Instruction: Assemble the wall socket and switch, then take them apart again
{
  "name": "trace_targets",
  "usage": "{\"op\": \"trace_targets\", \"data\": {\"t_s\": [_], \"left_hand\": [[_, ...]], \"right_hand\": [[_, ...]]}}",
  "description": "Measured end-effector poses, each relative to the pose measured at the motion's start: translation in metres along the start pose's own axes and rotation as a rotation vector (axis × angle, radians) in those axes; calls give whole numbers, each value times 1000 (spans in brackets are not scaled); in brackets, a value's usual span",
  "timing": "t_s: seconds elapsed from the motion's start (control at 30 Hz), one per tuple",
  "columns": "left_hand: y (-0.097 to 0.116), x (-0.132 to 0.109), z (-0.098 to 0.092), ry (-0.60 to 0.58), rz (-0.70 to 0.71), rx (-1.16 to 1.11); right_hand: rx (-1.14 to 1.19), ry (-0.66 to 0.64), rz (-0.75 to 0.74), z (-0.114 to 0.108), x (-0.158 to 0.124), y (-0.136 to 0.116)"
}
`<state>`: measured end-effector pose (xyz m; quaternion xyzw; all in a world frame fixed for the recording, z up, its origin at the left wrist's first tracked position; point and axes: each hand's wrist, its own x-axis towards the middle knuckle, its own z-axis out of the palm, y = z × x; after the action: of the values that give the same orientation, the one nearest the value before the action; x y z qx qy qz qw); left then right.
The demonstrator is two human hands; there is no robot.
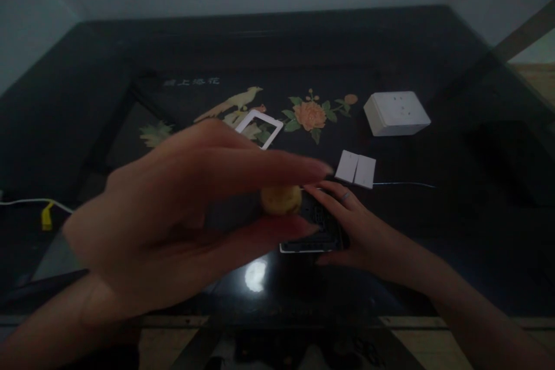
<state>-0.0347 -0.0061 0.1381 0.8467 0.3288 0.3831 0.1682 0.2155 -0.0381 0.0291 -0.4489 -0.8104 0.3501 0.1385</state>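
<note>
Close to the camera, my left hand [173, 208] is closed, with a small yellow round-ended object [281, 200] between thumb and forefinger. Only its rounded end shows, so I cannot make out its kind. Below and beyond it, my right hand [351, 222] steadies a dark square panel with a white edge [323, 238] on the tabletop, thumb at the near side and fingers across the far side. My left hand covers part of this panel. A white square frame [272, 137] lies behind my left hand. Two white rectangular plates [356, 169] rest side by side past my right fingers.
A white box-shaped block with small holes [398, 113] stands at the right back. The dark glossy table [455, 156] carries a bird-and-flower picture. A thin wire [403, 184] extends right from the plates. At left lies a white cable [26, 202] with a yellow tag [46, 217].
</note>
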Motion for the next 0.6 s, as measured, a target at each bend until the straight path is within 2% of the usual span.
{"op": "trace_targets", "data": {"t_s": [0.1, 0.2, 0.27, 0.33, 0.43, 0.53, 0.6], "left_hand": [[5, 3, 2, -148, 36, -141], [6, 4, 3, -197, 67, -257], [4, 3, 4, -116, 65, -230], [1, 0, 5, -8, -7, -184], [-2, -2, 7, 90, -39, -135], [0, 0, 7, 89, 0, -153], [1, 4, 5, 5, -21, -181]], "right_hand": [[-3, 8, -22, 1, 0, 1], [18, 24, -24, 0, 0, 0], [37, 17, 6, -1, 1, -2], [36, -2, 31, -2, 1, -3], [7, -16, 31, -2, 1, -4], [-21, -5, 2, 0, 0, -2], [-36, 15, -28, 1, -1, -1]]}}
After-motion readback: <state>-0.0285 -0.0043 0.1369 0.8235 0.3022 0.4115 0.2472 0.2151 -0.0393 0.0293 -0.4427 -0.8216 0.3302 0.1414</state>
